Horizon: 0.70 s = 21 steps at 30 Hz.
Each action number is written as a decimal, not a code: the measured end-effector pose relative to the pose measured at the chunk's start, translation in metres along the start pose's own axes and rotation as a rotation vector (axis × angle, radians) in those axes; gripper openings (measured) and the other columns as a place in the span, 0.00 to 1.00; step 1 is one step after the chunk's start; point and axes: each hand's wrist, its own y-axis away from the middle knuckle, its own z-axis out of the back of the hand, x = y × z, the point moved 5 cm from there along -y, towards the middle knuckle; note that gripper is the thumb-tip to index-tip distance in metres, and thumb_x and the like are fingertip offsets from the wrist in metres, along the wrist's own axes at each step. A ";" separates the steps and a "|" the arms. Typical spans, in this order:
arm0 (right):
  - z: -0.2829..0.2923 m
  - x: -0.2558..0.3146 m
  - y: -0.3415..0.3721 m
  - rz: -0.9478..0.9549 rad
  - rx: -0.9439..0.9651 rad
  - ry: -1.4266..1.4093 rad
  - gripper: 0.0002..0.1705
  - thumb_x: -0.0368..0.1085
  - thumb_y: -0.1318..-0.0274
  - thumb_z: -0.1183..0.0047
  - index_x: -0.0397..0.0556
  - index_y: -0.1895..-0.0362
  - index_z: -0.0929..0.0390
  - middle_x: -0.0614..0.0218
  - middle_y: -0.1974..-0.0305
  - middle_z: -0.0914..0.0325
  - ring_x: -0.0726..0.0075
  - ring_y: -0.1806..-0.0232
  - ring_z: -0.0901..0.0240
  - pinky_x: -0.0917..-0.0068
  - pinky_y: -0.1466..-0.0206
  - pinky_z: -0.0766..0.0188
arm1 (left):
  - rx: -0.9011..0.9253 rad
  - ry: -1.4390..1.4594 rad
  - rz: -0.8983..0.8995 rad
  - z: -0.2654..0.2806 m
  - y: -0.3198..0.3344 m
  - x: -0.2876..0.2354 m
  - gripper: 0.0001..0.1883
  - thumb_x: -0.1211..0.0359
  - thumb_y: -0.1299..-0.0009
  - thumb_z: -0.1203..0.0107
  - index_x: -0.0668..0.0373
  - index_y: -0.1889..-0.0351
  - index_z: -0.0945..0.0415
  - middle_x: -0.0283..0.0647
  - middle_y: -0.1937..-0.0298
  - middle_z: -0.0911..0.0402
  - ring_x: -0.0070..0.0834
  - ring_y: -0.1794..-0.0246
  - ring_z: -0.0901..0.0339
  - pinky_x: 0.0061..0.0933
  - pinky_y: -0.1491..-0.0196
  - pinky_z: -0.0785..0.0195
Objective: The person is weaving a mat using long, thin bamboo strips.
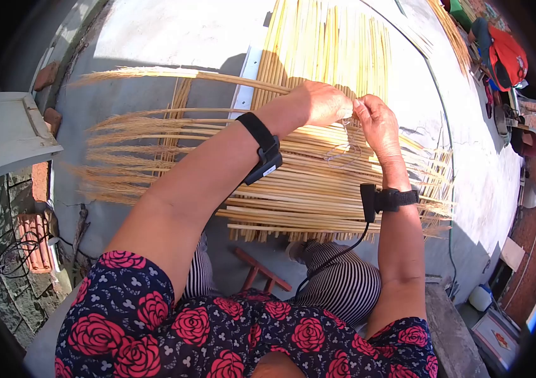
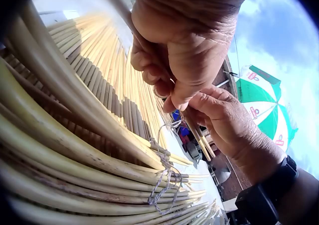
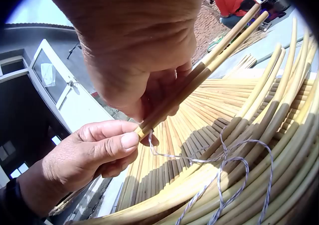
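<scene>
Two long reeds (image 1: 236, 79) (image 3: 233, 33) lie across the top of the woven reed layer. My left hand (image 1: 318, 104) (image 2: 192, 41) (image 3: 94, 148) grips them, its thumb pressed on them in the right wrist view. Close beside it, my right hand (image 1: 380, 129) (image 2: 232, 123) (image 3: 134, 41) curls over the same reeds, fingers partly hidden. White-and-purple twine (image 1: 343, 151) (image 3: 199, 161) runs from the pinched spot down to loose loops over the reed layer (image 1: 306, 189) (image 2: 75, 175). Whether either hand also holds the twine is unclear.
More reeds (image 1: 325, 44) stretch away lengthwise beneath the crosswise ones, whose feathery ends (image 1: 123, 157) spread left. A small wooden stool (image 1: 262, 269) stands between the knees. A dark hose (image 1: 435, 82) curves along the right. A person in red (image 3: 232, 3) is behind, in the right wrist view.
</scene>
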 end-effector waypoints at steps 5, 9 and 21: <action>0.018 0.021 0.000 0.106 -0.309 0.017 0.13 0.42 0.44 0.50 0.47 0.75 0.27 0.60 0.71 0.26 0.52 0.65 0.29 0.61 0.62 0.33 | -0.131 -0.014 -0.053 0.028 0.007 -0.011 0.12 0.58 0.31 0.59 0.49 0.62 0.25 0.37 0.61 0.21 0.39 0.59 0.24 0.42 0.58 0.30; 0.032 0.036 -0.003 0.166 -0.455 0.116 0.10 0.40 0.46 0.48 0.48 0.73 0.26 0.60 0.70 0.26 0.53 0.65 0.28 0.61 0.61 0.33 | -0.265 0.062 -0.123 0.028 0.002 -0.008 0.09 0.61 0.33 0.55 0.52 0.67 0.26 0.37 0.63 0.21 0.39 0.61 0.24 0.41 0.60 0.30; 0.117 0.072 -0.040 0.024 -0.019 -1.107 0.12 0.43 0.37 0.55 0.48 0.63 0.28 0.68 0.76 0.26 0.75 0.74 0.28 0.69 0.62 0.23 | -0.183 0.089 -0.009 -0.027 -0.001 0.001 0.09 0.62 0.33 0.55 0.52 0.68 0.24 0.37 0.66 0.23 0.39 0.60 0.25 0.41 0.60 0.32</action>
